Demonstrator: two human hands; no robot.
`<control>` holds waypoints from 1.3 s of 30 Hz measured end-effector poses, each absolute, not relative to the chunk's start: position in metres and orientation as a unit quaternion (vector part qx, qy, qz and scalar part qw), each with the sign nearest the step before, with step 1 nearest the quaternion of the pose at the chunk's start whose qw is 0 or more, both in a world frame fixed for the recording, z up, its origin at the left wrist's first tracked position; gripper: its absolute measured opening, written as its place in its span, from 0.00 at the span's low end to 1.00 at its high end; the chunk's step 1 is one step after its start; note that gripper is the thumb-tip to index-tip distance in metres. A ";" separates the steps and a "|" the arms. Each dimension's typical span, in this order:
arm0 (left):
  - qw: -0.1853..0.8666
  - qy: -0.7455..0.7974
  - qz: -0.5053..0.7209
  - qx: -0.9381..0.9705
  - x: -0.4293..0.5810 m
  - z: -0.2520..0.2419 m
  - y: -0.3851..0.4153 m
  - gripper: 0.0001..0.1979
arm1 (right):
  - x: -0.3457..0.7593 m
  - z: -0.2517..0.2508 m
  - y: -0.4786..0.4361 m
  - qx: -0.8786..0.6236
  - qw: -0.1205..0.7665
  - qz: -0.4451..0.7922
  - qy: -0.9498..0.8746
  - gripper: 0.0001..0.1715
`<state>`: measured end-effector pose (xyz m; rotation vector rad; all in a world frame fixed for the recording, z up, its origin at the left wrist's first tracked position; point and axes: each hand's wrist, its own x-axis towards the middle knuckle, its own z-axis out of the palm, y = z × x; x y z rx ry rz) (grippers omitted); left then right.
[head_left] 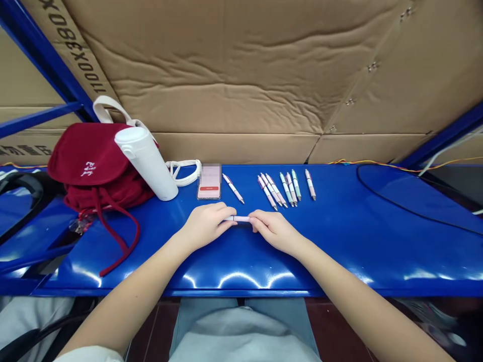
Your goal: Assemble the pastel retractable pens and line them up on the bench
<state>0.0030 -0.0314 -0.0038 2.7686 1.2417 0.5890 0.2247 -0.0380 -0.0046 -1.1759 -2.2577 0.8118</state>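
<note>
Now the left hand [206, 225] and right hand [275, 232] grip a pale pink pen [241, 218] between them, closed on either end, over the blue bench [339, 251], at eight o'clock from the row of pens [287, 188].

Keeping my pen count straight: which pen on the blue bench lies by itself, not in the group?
The pink-trimmed pen just right of the phone. The other loose pens lie bunched further right, well apart from it.
</note>
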 end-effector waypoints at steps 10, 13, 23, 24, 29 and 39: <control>0.107 0.380 0.170 0.903 0.006 0.001 -0.034 0.12 | 0.225 -0.009 -0.037 -0.415 0.197 0.155 -0.875 0.16; 0.130 0.382 0.174 0.898 0.005 0.002 -0.034 0.12 | 0.225 -0.012 -0.037 -0.411 0.218 0.138 -0.874 0.14; 0.128 0.400 0.174 0.891 0.002 0.000 -0.032 0.12 | 0.227 -0.011 -0.035 -0.440 0.219 0.182 -0.852 0.15; 0.127 0.400 0.173 0.891 0.002 0.000 -0.032 0.12 | 0.227 -0.012 -0.035 -0.439 0.217 0.187 -0.852 0.16; 0.121 0.402 0.174 0.891 0.003 0.002 -0.033 0.12 | 0.227 -0.015 -0.035 -0.440 0.244 0.220 -0.836 0.07; 0.123 0.402 0.179 0.889 0.002 -0.002 -0.033 0.12 | 0.228 -0.011 -0.036 -0.431 0.237 0.214 -0.844 0.10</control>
